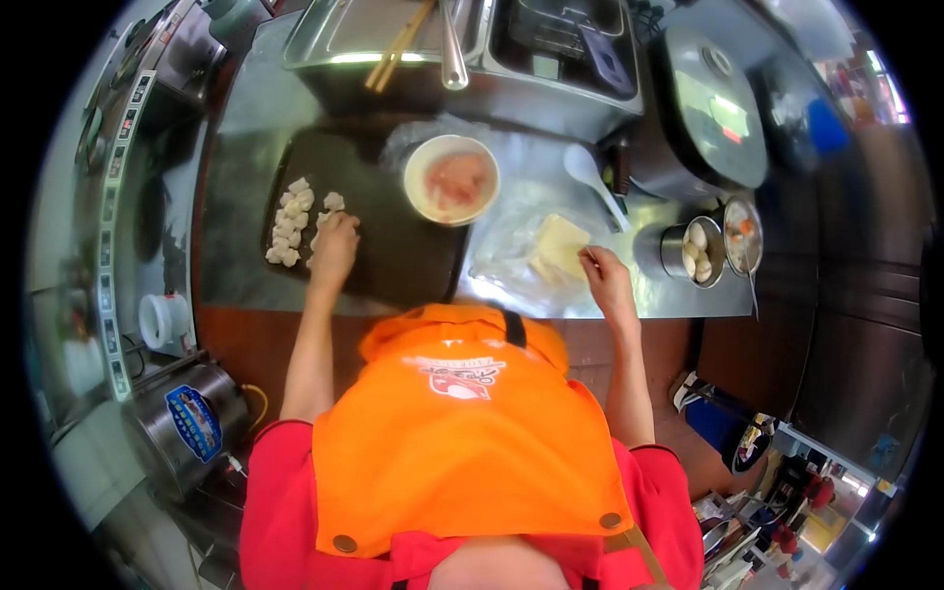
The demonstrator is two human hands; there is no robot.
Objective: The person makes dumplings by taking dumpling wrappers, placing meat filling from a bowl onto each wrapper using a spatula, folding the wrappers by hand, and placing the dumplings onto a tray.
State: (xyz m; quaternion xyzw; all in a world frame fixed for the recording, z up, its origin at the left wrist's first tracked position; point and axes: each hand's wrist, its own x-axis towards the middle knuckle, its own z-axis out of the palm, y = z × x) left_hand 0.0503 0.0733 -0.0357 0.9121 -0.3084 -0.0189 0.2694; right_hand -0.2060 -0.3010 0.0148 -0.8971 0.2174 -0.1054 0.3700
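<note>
My left hand (335, 248) is over a dark tray (393, 265), its fingers closed at the second row of small pale dumplings (287, 224); what they hold, if anything, is hidden. Beside a stack of pale yellow wrappers (561, 246) on a clear plastic sheet, my right hand (608, 279) has its fingers pinched on something small that I cannot make out. A white bowl (414, 203) with pink minced filling (456, 184) rests at the tray's upper right, between my hands. Above the wrappers lies a white spoon (593, 180).
Behind the bowl is a steel fryer (393, 84) with chopsticks (398, 49) and a metal handle on it. A lidded steel cooker (710, 108) stands at the back right. Nearer are a pot of eggs (697, 258) and another pot (741, 236) with a utensil.
</note>
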